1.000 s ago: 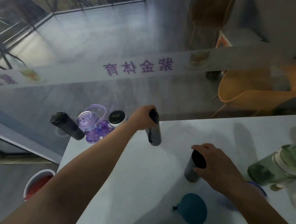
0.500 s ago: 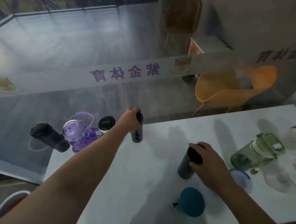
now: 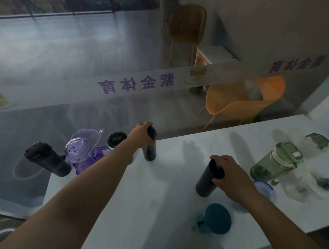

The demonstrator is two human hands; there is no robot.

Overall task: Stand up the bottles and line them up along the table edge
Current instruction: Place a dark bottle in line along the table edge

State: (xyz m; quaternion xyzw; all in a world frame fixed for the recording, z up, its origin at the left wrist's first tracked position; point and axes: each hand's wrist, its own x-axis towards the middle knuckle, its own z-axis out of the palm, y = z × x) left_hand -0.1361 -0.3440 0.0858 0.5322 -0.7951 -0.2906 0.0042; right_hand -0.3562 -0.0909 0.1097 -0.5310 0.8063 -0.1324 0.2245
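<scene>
My left hand [image 3: 141, 135] grips the top of a slim dark bottle [image 3: 149, 151] that stands upright by the far edge of the white table [image 3: 154, 210]. My right hand [image 3: 231, 175] is closed over the cap of a second dark bottle [image 3: 206, 180], upright near the middle. Along the far edge to the left stand a black bottle [image 3: 48, 159], a purple see-through bottle [image 3: 81, 154] and a white bottle with a black lid [image 3: 116, 139]. A green bottle [image 3: 275, 162] and a teal bottle [image 3: 216, 219] stand on the right and near side.
A glass wall with purple lettering [image 3: 135, 82] runs just behind the table's far edge. A blue-rimmed lid [image 3: 265, 190] lies beside my right wrist, and clear containers [image 3: 308, 183] sit at the far right. An orange chair [image 3: 242, 100] is beyond the glass.
The camera view has swung a little to the right. Both hands keep their hold on the same two dark bottles, which stay upright in about the same places.
</scene>
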